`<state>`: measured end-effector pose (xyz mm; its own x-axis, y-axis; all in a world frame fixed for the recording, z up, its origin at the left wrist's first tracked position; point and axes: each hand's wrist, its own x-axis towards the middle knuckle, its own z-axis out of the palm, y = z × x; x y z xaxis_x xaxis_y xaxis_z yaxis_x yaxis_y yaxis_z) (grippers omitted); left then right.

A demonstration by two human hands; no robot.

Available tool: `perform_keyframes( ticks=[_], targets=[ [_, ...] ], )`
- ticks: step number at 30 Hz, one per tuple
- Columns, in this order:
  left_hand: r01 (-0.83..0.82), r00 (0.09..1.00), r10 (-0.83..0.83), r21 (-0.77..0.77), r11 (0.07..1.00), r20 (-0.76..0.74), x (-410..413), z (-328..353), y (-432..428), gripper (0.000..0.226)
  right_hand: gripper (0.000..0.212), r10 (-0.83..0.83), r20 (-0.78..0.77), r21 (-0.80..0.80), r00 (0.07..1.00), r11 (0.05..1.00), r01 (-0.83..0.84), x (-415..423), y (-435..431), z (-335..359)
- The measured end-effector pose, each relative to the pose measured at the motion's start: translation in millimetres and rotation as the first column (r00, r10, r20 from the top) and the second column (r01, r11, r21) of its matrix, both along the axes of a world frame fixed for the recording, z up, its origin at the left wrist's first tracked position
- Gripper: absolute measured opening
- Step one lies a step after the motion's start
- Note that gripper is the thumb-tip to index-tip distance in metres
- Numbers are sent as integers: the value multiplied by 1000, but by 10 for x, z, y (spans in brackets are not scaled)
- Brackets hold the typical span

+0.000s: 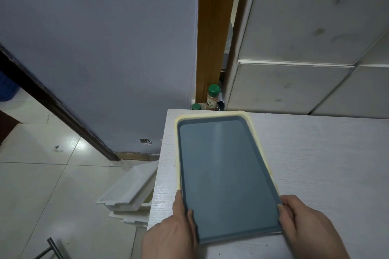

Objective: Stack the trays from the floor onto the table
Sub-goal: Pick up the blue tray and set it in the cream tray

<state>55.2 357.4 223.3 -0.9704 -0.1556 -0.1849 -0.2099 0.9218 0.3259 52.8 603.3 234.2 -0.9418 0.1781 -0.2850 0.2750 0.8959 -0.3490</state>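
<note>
A grey-blue tray (225, 174) lies on top of a cream-yellow tray (212, 114) on the white table (320, 164). Only the yellow tray's rim shows around the far and side edges. My left hand (172, 231) grips the grey-blue tray's near left corner, thumb on its inner face. My right hand (309, 225) holds the near right corner the same way. On the floor to the left of the table lie white trays (128, 189), piled and tilted, with a pale yellow one partly hidden under the table's edge.
Two green-capped spice bottles (213, 97) stand just behind the table's far left corner, beside a wooden door frame (212, 27). A grey wall rises on the left, white tiles on the right. A metal bar (53, 248) pokes up at the bottom left over the tiled floor.
</note>
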Motion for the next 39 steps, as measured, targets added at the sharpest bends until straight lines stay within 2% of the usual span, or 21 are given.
perform_keyframes(
  ticks=[1, 4, 6, 9, 15, 21, 25, 27, 29, 31, 36, 39],
  targets=[
    [-6, 1000, 4, -70, 998, -21, -11, -9, 30, 59, 17, -4, 4, 2, 1000, 1000, 4, -7, -2, -14],
    [60, 984, -36, -134, 989, 176, -57, 29, 79, 63, 15, -30, -7, -6, 1000, 1000, 30, -12, -18, -30],
    [51, 974, -26, -103, 993, 226, -57, -9, 80, 63, 8, -47, -13, -12, 999, 999, 47, 1, -34, -44],
    [50, 972, -39, -40, 998, 232, -115, -20, 44, 62, 15, -83, -20, -42, 996, 996, 82, 29, -53, -68],
    [83, 986, -69, -90, 992, 153, -179, -35, -66, 58, 23, -171, 36, -43, 985, 984, 173, 128, -154, -148],
    [54, 994, -44, -106, 993, 96, -146, -133, -60, 56, 23, -218, -14, -22, 976, 976, 217, 207, -189, -215],
    [58, 991, -40, -146, 988, 125, -132, -167, -29, 61, 27, -224, -28, 26, 974, 974, 225, 149, -185, -190],
    [74, 979, -40, -162, 984, 200, -158, -93, -9, 63, 28, -213, -54, 52, 976, 975, 216, 155, -211, -162],
    [105, 975, -61, -205, 973, 213, -154, -92, -13, 64, 29, -203, -88, 68, 975, 975, 209, 167, -217, -156],
    [101, 979, -57, -221, 970, 197, -166, -25, -6, 64, 29, -202, -54, 84, 978, 975, 206, 173, -231, -151],
    [45, 987, -14, -201, 979, 157, -133, -98, -17, 63, 29, -235, -58, 67, 970, 969, 239, 194, -283, -160],
    [-8, 998, 17, -149, 989, 64, -111, -124, -33, 63, 30, -240, -58, 59, 969, 968, 244, 210, -296, -144]
  ],
)
